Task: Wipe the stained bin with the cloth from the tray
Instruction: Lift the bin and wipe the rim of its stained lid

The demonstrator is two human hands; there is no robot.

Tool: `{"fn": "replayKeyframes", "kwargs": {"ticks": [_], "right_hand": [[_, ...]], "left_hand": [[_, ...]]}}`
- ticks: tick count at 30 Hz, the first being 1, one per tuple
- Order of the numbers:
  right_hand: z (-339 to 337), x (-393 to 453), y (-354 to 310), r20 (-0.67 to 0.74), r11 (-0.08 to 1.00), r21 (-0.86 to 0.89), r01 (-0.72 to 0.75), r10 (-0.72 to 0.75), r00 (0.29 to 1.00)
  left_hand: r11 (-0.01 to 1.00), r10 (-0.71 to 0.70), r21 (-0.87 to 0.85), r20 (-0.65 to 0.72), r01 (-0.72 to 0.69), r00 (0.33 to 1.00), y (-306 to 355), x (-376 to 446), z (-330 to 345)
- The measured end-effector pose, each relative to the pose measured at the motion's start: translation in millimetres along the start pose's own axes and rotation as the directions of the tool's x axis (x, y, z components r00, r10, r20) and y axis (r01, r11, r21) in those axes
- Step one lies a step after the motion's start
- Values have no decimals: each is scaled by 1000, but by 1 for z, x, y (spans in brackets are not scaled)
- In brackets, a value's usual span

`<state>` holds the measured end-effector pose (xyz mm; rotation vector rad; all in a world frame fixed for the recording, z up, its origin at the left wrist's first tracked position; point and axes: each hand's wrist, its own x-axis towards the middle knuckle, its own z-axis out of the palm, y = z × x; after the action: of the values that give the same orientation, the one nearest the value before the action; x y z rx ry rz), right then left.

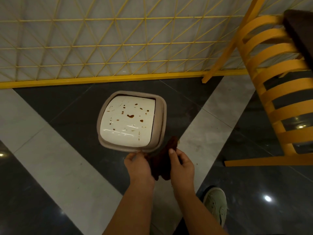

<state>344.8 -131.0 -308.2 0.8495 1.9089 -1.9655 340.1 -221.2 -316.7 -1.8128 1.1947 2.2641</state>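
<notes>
from the head camera, one bin (131,120) is standing on the floor (50,158), seen from above. it has a tan rim and a white lid, and the lid is showing lots of small brown spots and one bigger brown blob near the middle. there are too many little spots to count well.

one dark brown cloth (162,160) is hanging between two hands, just at the near edge of the bin. the top of the cloth is poking up beside the bin's near right corner.

the left hand (138,167) is curling its fingers around the left side of the cloth, and its fingertips are sitting right at the bin's rim. the right hand (182,165) is pinching the right side of the cloth, with the thumb lying on top of it. both hands are closed on the cloth.

one pale shoe (216,204) is standing on the floor to the right of the arms. one yellow chair (274,82) with many slats is standing to the right, well apart from the bin. one yellow wire fence (101,41) is running along behind the bin. the floor is showing dark and light tiles.
</notes>
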Motion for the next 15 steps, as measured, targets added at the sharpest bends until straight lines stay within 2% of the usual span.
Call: {"fn": "replayKeyframes", "kwargs": {"ticks": [3, 8, 12, 15], "right_hand": [[12, -5, 4, 47, 997, -53, 61, -59, 997], [24, 4, -13, -90, 961, -138, 242, -255, 963], [25, 23, -37, -98, 956, -149, 252, -268, 958], [21, -1, -33, -48, 935, -154, 319, -330, 943]], "left_hand": [[1000, -11, 15, 18, 10, 1000, -1, -3, 1], [996, 44, 78, 18, -45, 999, -3, -10, 5], [996, 15, 85, 50, -19, 999, -6, -11, 10], [996, 17, 84, 94, -25, 995, 0, -18, 14]]}}
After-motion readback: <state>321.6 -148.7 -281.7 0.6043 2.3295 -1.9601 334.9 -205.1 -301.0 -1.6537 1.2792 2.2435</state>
